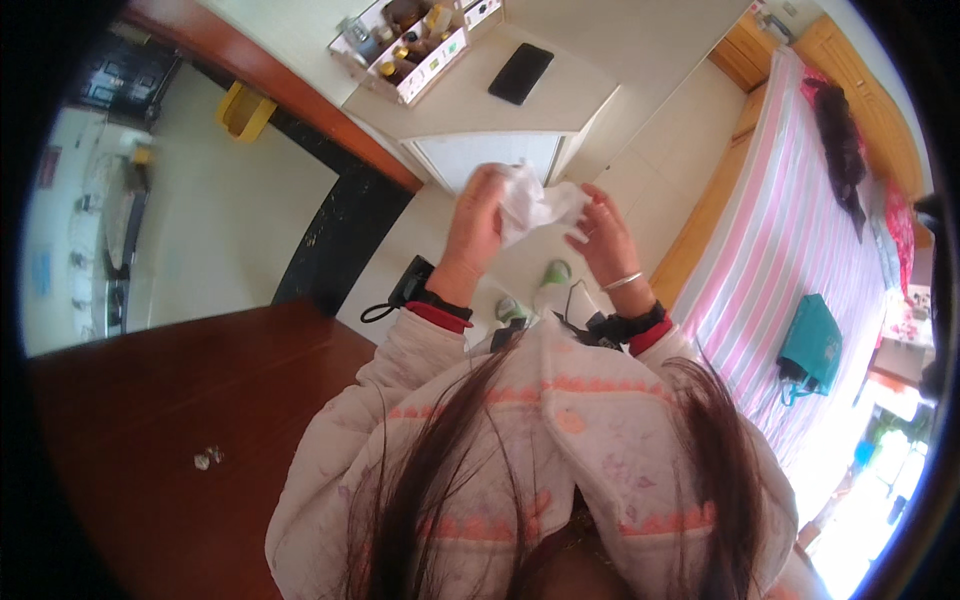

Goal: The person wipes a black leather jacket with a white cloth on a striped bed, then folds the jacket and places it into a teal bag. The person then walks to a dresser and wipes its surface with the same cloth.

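A crumpled white tissue (pixel 538 205) is held up in front of my chest, between my two hands. My left hand (pixel 478 218) is closed round its left side, with the fingertips partly hidden behind it. At the other end, the fingers of my right hand (pixel 608 238) are curled against the tissue's edge, and a bracelet circles that wrist. Each wrist also carries a dark strap above a red cuff, and a black box (pixel 412 280) sits beside the left one.
Ahead stands a pale cabinet (pixel 500 120) bearing a divided box of bottles (pixel 405 50) and a black phone-like slab (pixel 521 73). A striped bed (pixel 745 240) with a teal bag (pixel 812 345) lies right. A brown wooden surface (pixel 160 400) is at left.
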`<state>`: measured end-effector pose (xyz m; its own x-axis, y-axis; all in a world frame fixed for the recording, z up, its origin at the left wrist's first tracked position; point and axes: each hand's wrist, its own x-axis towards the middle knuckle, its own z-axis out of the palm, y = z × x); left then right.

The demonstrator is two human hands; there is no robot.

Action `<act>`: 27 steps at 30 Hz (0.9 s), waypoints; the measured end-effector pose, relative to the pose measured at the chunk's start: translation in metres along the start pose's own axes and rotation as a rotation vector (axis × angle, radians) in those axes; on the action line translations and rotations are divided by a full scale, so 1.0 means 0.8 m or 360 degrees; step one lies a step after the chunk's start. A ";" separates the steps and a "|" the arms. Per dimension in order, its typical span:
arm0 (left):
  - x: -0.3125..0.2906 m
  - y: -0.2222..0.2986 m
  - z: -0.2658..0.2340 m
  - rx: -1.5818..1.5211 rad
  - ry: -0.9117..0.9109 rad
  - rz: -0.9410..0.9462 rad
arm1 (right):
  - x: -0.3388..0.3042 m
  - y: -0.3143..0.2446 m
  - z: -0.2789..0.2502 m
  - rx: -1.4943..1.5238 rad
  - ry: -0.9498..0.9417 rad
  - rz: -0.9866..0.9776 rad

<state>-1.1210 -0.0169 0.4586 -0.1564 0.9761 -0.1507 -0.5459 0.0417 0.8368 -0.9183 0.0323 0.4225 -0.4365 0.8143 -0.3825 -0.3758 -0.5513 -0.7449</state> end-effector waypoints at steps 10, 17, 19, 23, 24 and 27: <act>0.130 0.016 0.025 0.1116 -0.0262 0.0419 | 0.157 -0.049 -0.012 0.0695 -0.0419 -0.0175; 0.319 -0.042 -0.064 0.0952 0.0320 0.0061 | 0.316 -0.092 -0.095 -0.0477 0.0206 -0.0405; 0.353 -0.057 -0.088 0.1350 0.0085 -0.0012 | 0.346 -0.085 -0.110 -0.1414 0.0284 -0.0997; 0.370 -0.072 -0.126 0.2301 0.0350 0.0748 | 0.377 -0.048 -0.096 -0.1994 0.0769 -0.0743; 0.370 -0.073 -0.131 0.2414 0.0517 0.0770 | 0.377 -0.038 -0.086 -0.2391 0.0841 -0.0779; 0.362 -0.079 -0.129 0.2828 0.0405 0.0427 | 0.370 -0.019 -0.053 -0.2520 0.0500 -0.0510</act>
<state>-1.2168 0.2412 0.3081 -0.2839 0.9482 0.1428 0.9176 0.2254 0.3274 -1.0072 0.2892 0.2971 -0.2632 0.9632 -0.0544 0.8318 0.1980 -0.5186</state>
